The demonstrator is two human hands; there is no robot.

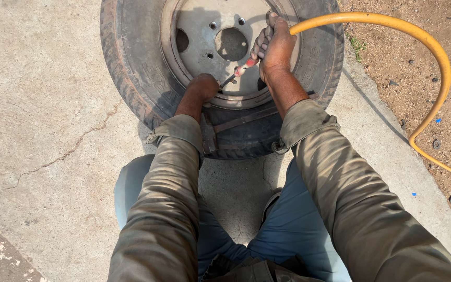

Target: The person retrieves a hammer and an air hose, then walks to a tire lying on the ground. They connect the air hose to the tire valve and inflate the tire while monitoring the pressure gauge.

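right hand (276, 44) gripping yellow hose (434, 47), its red-handled nozzle (242, 70) slanting down-left toward fisted left hand (203, 87) at wheel rim (246, 96)

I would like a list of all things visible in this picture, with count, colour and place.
tyre with steel rim: one, black and grey, lying flat on the concrete, top centre
air hose: one, yellow, curving from the right hand over the dirt at right
small tool with red handle: one, on the rim between the hands
metal bar: one, dark, on the tyre's near side
concrete slab: one, grey, cracked
left hand: on the rim's edge
right hand: gripping the hose end
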